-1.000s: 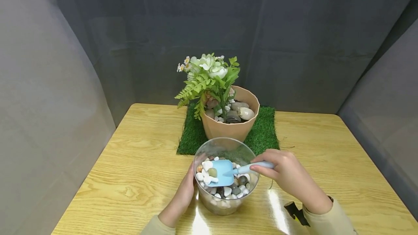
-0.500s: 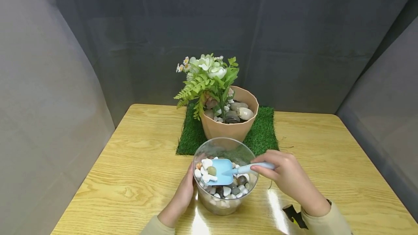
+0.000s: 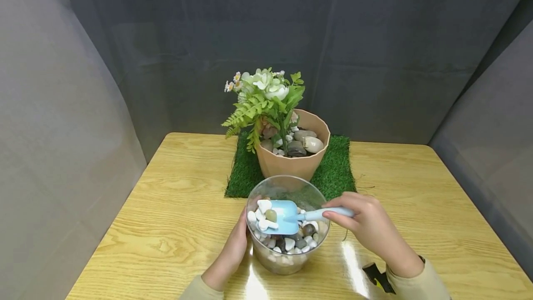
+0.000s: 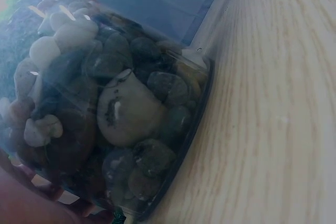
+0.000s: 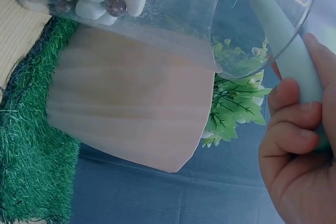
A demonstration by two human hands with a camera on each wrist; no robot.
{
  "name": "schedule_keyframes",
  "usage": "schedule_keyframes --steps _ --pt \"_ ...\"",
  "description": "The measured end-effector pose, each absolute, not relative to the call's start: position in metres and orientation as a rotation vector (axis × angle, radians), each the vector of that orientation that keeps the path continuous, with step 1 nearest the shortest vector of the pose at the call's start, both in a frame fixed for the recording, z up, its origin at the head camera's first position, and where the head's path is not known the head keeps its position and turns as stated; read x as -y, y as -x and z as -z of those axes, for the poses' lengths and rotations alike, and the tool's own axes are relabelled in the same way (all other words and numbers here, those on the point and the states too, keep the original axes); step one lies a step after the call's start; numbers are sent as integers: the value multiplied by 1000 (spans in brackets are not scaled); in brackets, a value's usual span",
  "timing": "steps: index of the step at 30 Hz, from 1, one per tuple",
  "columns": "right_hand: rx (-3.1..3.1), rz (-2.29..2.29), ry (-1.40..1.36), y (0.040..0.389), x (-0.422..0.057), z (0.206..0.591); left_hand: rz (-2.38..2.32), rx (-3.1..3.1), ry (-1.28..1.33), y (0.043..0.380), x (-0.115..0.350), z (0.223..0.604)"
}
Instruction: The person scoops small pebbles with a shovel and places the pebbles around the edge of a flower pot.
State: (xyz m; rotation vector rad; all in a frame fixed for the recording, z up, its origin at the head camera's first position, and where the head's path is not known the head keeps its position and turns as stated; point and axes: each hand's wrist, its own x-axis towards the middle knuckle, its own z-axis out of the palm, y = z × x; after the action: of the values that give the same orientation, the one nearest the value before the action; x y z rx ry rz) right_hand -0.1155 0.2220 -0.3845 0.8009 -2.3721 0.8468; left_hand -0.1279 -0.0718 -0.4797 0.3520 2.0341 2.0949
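Table (image 3: 166,216) stretches to either side of the clear bowl (image 3: 281,265) in the head view, its far edge behind a peach planter (image 3: 287,168) of stones (image 3: 313,145) and flowers (image 3: 268,84). The right hand (image 3: 370,226) grips the blue shovel (image 3: 286,219), whose blade, left of the fingertips, lies within the bowl's rim bearing pebbles (image 3: 264,206). In the left wrist view, the left hand (image 4: 31,200) curls round the bowl, which holds mixed stones (image 4: 131,114). In the right wrist view, fingers (image 5: 294,139) curl snugly round the shovel's handle (image 5: 289,40).
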Motion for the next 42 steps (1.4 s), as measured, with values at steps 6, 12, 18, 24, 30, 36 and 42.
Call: schedule_keyframes --steps 6,12,18,24,30,36,42 --pt "2365 -868 -776 115 -222 386 -2090 -2062 -330 127 71 479" --pt "2363 -896 -696 115 -226 389 -2077 -2083 -357 126 72 479" --pt "2360 -898 -647 115 -231 391 -2066 -2109 -382 127 72 478" --pt "2331 -897 -667 114 -232 391 -2067 -2115 -380 128 72 478" --pt "2311 -859 -689 113 -231 390 -2051 -2128 -372 127 72 478" --pt "2275 -846 -724 112 -232 388 -2044 -2122 -374 128 72 477" --pt "2274 -852 -714 111 -234 386 -2047 -2118 -382 128 72 477"
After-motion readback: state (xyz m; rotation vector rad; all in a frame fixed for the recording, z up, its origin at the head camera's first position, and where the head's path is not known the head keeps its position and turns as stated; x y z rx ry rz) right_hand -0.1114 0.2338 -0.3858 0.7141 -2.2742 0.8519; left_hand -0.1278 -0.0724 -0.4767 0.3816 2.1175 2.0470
